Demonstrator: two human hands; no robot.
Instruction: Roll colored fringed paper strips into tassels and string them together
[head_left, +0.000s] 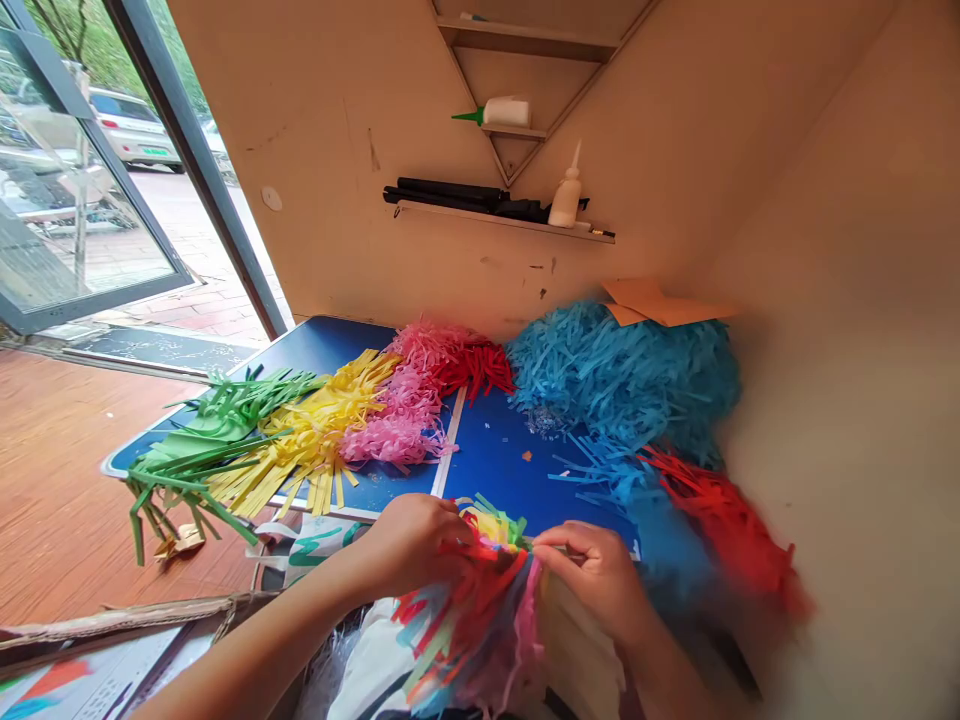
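A bundle of mixed paper fringe strips point(480, 610) in red, green, yellow, pink and blue hangs over the near edge of the blue table point(495, 455). My left hand point(416, 545) is closed around the bundle's top from the left. My right hand point(596, 570) pinches the same top from the right, thumb and fingers pressed together.
Piles of cut fringe lie on the table: green point(210, 450), yellow point(315, 430), pink point(401, 415), red point(472, 365), a large blue heap point(630, 375) and red strips point(720, 520) by the right wall. Glue bottles point(566, 195) stand on wall shelves. An open glass door point(90, 170) is at left.
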